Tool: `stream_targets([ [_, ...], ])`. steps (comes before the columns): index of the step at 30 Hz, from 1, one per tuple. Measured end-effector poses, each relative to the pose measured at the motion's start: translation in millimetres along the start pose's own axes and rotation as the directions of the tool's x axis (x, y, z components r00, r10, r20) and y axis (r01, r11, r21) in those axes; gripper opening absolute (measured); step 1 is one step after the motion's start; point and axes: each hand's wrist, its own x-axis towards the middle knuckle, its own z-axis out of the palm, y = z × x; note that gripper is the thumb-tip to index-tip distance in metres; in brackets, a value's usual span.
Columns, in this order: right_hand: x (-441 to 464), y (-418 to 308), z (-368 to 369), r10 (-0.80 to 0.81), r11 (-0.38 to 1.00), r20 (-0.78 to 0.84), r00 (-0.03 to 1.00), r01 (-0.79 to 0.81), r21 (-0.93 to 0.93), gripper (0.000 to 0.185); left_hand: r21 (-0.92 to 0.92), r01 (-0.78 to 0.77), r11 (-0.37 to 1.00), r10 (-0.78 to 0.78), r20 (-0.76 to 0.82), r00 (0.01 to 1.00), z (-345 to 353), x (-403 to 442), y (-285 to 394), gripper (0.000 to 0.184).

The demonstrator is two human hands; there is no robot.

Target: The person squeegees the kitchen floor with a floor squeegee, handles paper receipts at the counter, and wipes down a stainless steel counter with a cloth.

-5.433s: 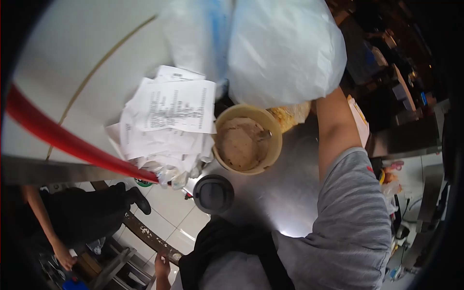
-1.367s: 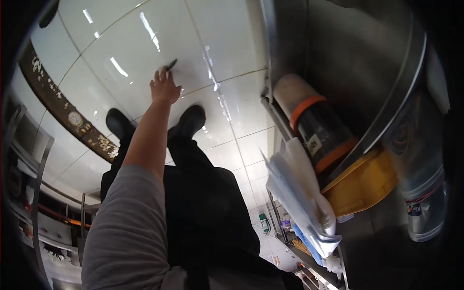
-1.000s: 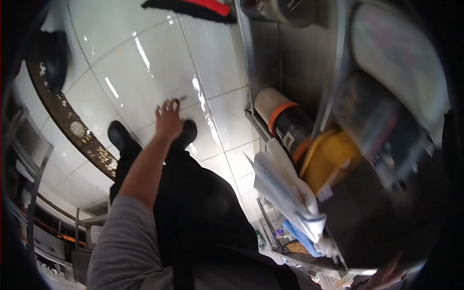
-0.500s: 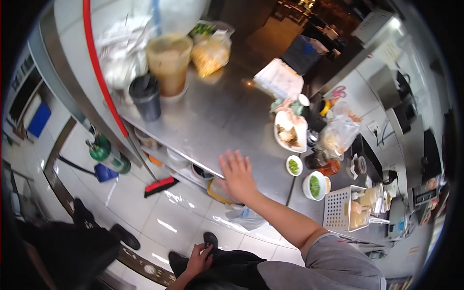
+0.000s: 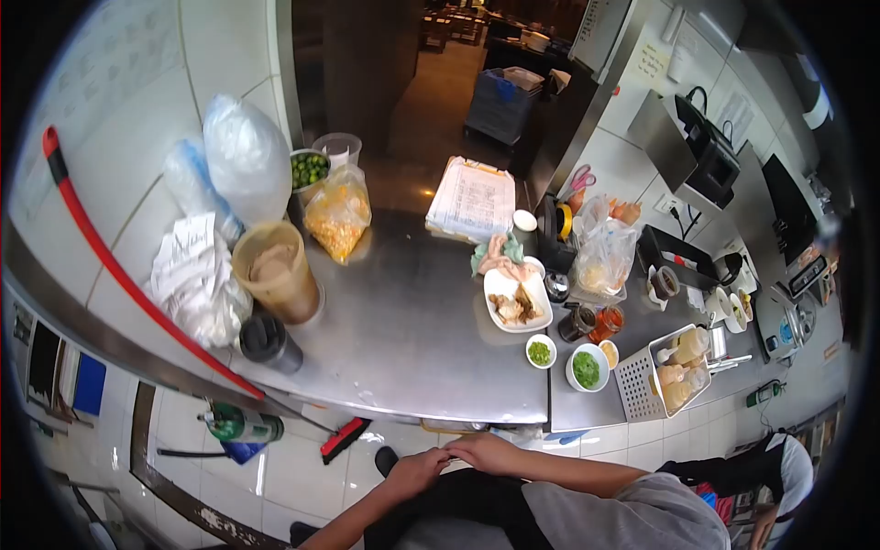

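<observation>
My left hand (image 5: 418,473) and my right hand (image 5: 487,453) meet at the fingertips in front of my dark apron, just short of the counter's front edge. Both have curled fingers pressed together; whatever may lie between them is too small to make out. Beyond them stretches the steel counter (image 5: 403,321). Nearest on it are a small bowl of chopped greens (image 5: 541,350), a larger white bowl of greens (image 5: 585,368) and a white dish with food scraps (image 5: 515,307).
A tub of brown liquid (image 5: 275,275), a dark cup (image 5: 269,344) and a bag of yellow-orange bits (image 5: 337,215) stand left. Papers (image 5: 471,197) lie at the back. A white basket of bottles (image 5: 642,385) sits right. A red-handled broom (image 5: 119,266) leans left; another person (image 5: 770,477) is lower right.
My right hand has left the countertop, where it lay spread, and come back to meet my left hand at my apron. The view has swung, with the counter now more level.
</observation>
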Motion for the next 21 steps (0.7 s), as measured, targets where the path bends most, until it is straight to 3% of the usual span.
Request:
stream_targets([
  [3,-9.1,-8.5,-23.6,0.133,0.991,-0.179,0.975,-0.131,0.023,0.025,0.132,-0.096,0.987,0.095,0.009,0.995,-42.8,16.5,-14.8,0.033],
  [4,-14.4,-3.9,-29.1,0.146,0.988,-0.266,0.953,-0.128,0.082,0.024,0.186,-0.062,0.981,0.053,0.052,0.997,-55.3,20.4,-24.8,0.034],
  [5,-20.9,1.8,-31.1,0.181,0.978,-0.351,0.919,-0.13,0.164,0.024,0.313,0.048,0.949,-0.09,0.121,0.988,-69.5,24.6,-29.7,0.034],
  [7,-38.7,21.2,-27.7,0.402,0.898,-0.468,0.787,-0.239,0.368,0.023,-0.054,0.059,0.997,-0.061,-0.039,0.997,-79.3,26.6,-40.3,0.032],
  [9,-49.4,24.2,-29.4,0.613,0.788,-0.509,0.605,-0.416,0.455,0.023,-0.586,0.156,0.795,-0.048,0.196,0.979,-77.9,24.3,-51.9,0.022],
  [10,-51.5,39.8,-18.0,0.579,0.814,-0.631,0.516,-0.317,0.487,0.021,-0.714,0.292,0.636,-0.03,0.356,0.934,-81.5,26.8,-46.7,0.023],
  [11,-48.7,56.0,-8.3,0.571,0.816,-0.693,0.439,-0.215,0.536,0.021,-0.725,0.388,0.569,-0.012,0.465,0.885,-85.9,26.4,-38.0,0.023],
  [12,-50.4,46.4,-18.9,0.69,0.716,-0.57,0.445,-0.307,0.627,0.025,-0.696,0.434,0.573,-0.006,0.526,0.851,-90.4,29.7,-30.0,0.023],
  [13,-50.8,39.5,-28.3,0.709,0.687,-0.529,0.465,-0.289,0.667,0.031,-0.667,0.462,0.585,-0.009,0.563,0.826,-93.5,33.3,-21.8,0.023],
  [15,-53.0,50.6,-20.7,0.511,0.857,-0.714,0.478,-0.346,0.382,0.038,-0.602,0.484,0.635,-0.034,0.604,0.796,-97.2,40.4,-4.9,0.024],
  [16,-61.2,53.4,-18.7,0.526,0.848,-0.713,0.463,-0.352,0.397,0.038,-0.573,0.488,0.658,-0.048,0.616,0.786,-98.5,44.8,3.3,0.024],
  [18,-82.9,48.9,-24.4,0.337,0.914,-0.775,0.535,-0.382,0.134,0.041,-0.519,0.489,0.701,-0.071,0.631,0.772,-98.4,54.7,19.8,0.024],
  [19,-97.4,46.9,-27.6,0.347,0.909,-0.778,0.523,-0.391,0.143,0.041,-0.495,0.488,0.718,-0.085,0.634,0.768,-96.8,60.1,27.6,0.025],
  [21,-130.4,46.7,-30.9,0.455,0.89,-0.67,0.587,-0.308,0.336,0.042,-0.453,0.485,0.748,-0.108,0.638,0.762,-94.8,70.4,42.5,0.025],
])
